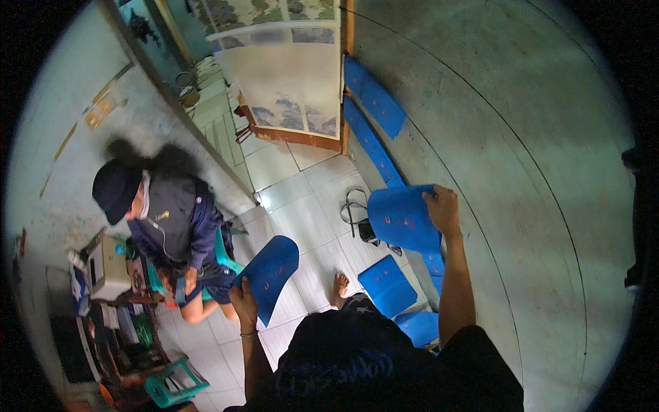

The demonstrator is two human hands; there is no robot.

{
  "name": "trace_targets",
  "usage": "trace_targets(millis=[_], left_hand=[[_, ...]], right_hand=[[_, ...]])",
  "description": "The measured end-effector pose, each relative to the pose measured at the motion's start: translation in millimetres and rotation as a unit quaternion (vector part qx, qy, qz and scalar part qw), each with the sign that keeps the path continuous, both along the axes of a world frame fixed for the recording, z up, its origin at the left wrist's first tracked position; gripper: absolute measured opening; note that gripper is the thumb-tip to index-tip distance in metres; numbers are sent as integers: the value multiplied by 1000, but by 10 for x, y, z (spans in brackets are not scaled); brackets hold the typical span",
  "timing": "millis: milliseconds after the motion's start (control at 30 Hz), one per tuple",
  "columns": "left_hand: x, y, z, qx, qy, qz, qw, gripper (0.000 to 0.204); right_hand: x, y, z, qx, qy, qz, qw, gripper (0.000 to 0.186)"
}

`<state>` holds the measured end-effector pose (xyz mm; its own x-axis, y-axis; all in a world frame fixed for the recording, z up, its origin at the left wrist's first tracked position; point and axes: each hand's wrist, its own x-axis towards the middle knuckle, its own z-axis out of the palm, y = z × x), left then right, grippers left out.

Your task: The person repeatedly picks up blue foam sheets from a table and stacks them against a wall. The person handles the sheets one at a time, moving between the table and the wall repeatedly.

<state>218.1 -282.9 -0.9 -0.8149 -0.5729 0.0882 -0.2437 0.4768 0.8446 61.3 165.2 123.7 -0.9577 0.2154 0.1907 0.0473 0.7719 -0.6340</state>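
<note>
My left hand (245,301) grips the lower left edge of a curved blue sheet (270,273) with small red markings. A second curved blue sheet (397,216), also marked in red, is pinched in my right hand (441,206) at its upper right corner, near the wall. Further blue sheets (375,99) lean in a line along the right wall, and more (386,288) lie at the foot of the wall beside my bare foot (340,285).
A person (167,219) in a dark cap sits on a teal plastic chair at left, beside a cluttered stand (134,323) and a teal stool (175,382). A black strapped bag (365,231) lies on the tiles. A doorway and patterned panel (281,75) stand ahead.
</note>
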Motion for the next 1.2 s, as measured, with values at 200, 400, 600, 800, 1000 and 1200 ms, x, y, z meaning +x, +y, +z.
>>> trace_targets(millis=[200,400,600,800,1000,1200], left_hand=[[-1150,-19,72,-2,-7,-11,1000,41],[-2228,-73,103,37,-72,-76,994,34],[-3392,-90,218,34,-20,-162,986,32],[-4189,153,311,73,-11,-222,972,32],[-4442,518,318,-21,-66,-278,958,35],[-4372,997,485,-2,-102,-295,950,40]], right_hand=[[-1206,211,311,-77,133,-85,984,18],[-2064,604,-65,-358,220,-178,890,12],[-2287,569,-795,-544,213,-307,752,9],[-2097,392,-1464,-544,278,-326,722,20],[-2224,665,-1749,-611,220,-397,648,27],[-2406,852,-1815,-518,242,-446,689,14]])
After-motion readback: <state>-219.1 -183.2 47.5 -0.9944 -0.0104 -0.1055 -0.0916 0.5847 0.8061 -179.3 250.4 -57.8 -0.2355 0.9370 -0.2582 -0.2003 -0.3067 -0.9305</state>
